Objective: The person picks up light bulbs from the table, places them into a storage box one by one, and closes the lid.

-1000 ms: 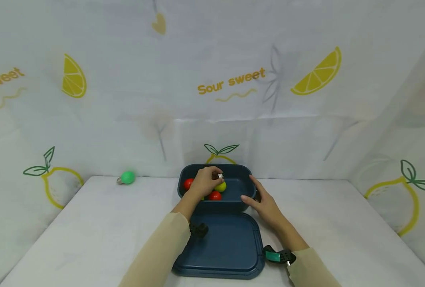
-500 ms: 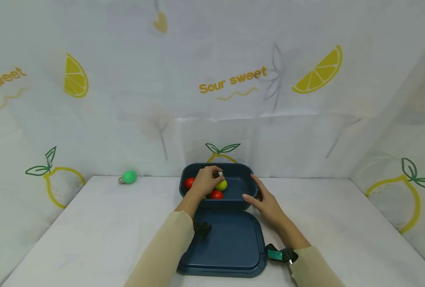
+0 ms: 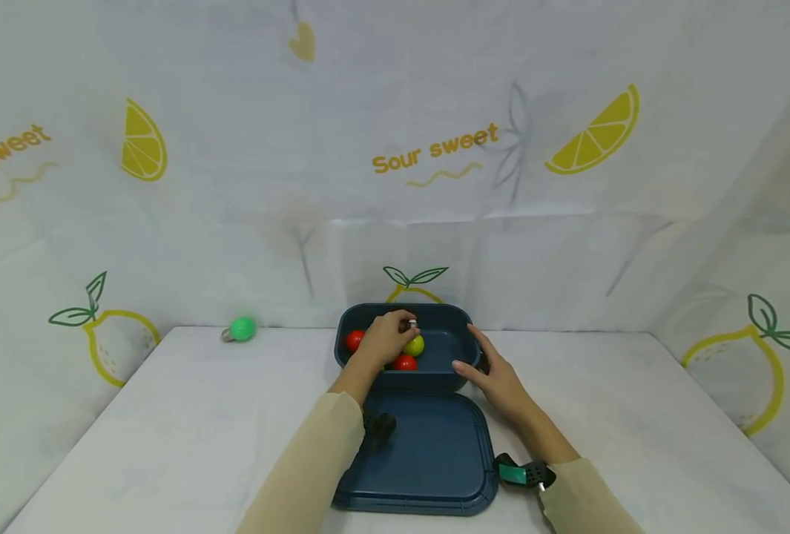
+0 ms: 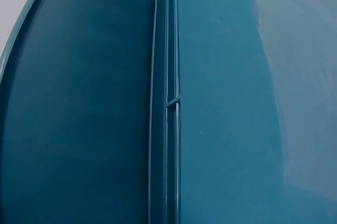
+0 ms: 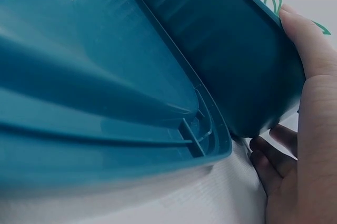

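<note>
My left hand (image 3: 383, 339) reaches into the dark blue box (image 3: 451, 382) and pinches a light bulb (image 3: 412, 324). Only its silver screw base shows; the fingers hide the rest. Beneath that hand lie round red things (image 3: 404, 363) and a yellow-green one (image 3: 413, 345), with a bit of green half covered by the wrist. At the box's right end my right hand (image 3: 498, 378) grips the wall. In the right wrist view its thumb (image 5: 303, 40) lies on the rim and its fingertips touch low on the outer side.
A blue lid (image 3: 428, 452) lies flat in front of the box, under the left forearm. Far to the left, a green light bulb (image 3: 242, 328) rests near the back edge of the white table (image 3: 188, 437). A printed white cloth (image 3: 248, 245) hangs behind.
The whole scene shifts slightly right in the head view. Both hands keep their places at the box, and the bulb stays in the left fingers.
</note>
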Demonstrator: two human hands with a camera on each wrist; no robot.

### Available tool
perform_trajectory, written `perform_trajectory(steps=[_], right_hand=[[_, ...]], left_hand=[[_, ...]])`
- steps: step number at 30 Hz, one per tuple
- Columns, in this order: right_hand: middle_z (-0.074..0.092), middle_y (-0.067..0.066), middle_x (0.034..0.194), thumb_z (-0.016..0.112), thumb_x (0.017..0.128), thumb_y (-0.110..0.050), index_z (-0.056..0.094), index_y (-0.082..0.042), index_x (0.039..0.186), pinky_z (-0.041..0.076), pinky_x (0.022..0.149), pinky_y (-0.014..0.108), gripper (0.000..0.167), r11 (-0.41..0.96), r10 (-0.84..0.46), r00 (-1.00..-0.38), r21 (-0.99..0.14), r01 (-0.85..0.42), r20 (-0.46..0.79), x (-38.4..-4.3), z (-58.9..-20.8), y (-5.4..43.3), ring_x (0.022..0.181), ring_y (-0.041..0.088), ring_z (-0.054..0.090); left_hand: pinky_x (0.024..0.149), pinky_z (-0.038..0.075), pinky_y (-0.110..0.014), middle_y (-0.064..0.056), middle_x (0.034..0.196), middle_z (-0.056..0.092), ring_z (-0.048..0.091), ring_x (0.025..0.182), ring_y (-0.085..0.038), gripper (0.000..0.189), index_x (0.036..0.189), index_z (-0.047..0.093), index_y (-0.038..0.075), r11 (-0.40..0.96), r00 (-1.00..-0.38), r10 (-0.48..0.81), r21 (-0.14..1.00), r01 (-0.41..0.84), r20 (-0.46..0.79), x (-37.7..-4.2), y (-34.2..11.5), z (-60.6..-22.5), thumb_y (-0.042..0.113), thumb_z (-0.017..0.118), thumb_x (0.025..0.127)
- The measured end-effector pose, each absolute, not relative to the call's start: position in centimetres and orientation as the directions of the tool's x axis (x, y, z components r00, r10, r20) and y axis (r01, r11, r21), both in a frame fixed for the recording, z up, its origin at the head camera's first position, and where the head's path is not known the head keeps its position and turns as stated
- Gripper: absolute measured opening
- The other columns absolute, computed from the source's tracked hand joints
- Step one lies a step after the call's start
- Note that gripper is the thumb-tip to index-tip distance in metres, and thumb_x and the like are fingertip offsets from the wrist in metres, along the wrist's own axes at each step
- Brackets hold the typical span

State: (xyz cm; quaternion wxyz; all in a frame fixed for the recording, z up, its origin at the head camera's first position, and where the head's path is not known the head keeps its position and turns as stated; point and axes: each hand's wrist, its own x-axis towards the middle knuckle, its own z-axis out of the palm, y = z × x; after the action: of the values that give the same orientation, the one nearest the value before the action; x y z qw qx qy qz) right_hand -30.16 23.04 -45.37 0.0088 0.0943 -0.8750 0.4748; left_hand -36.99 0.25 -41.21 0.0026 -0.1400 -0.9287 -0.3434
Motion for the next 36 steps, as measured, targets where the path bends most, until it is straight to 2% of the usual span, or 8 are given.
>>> perform_trajectory(steps=[11,18,36], right_hand=[[0.015,0.017,0.17,0.061,0.099,-0.04,0.014,-0.027,0.164,0.032,0.12,0.059,0.081,0.536,-0.147,-0.985,-0.829,-0.16,0.094,-30.06,-45.04,22.96,0.152,0.043,0.028],[0.016,0.016,0.17,0.061,0.098,-0.041,0.014,-0.027,0.164,0.033,0.12,0.059,0.081,0.536,-0.147,-0.985,-0.829,-0.16,0.096,-30.16,-45.22,22.95,0.152,0.043,0.03],[0.016,0.016,0.17,0.061,0.099,-0.04,0.013,-0.028,0.164,0.035,0.119,0.06,0.081,0.522,-0.153,-0.983,-0.836,-0.17,0.104,-30.17,-45.43,22.92,0.151,0.043,0.03]], left_hand=[[0.097,0.055,-0.043,-0.004,0.123,0.073,0.07,0.105,-0.021,0.038,0.137,0.063,0.017,0.77,-0.967,0.245,0.591,0.239,0.072,-36.74,0.64,-41.13,0.033,0.057,0.104],[0.103,0.054,-0.044,-0.005,0.129,0.072,0.068,0.117,-0.023,0.04,0.138,0.064,0.015,0.786,-0.965,0.252,0.567,0.247,0.071,-36.6,0.61,-41.19,0.034,0.056,0.104],[0.102,0.054,-0.045,-0.007,0.127,0.073,0.069,0.116,-0.025,0.039,0.134,0.066,0.012,0.786,-0.968,0.236,0.569,0.24,0.083,-36.7,0.5,-41.25,0.034,0.059,0.103]])
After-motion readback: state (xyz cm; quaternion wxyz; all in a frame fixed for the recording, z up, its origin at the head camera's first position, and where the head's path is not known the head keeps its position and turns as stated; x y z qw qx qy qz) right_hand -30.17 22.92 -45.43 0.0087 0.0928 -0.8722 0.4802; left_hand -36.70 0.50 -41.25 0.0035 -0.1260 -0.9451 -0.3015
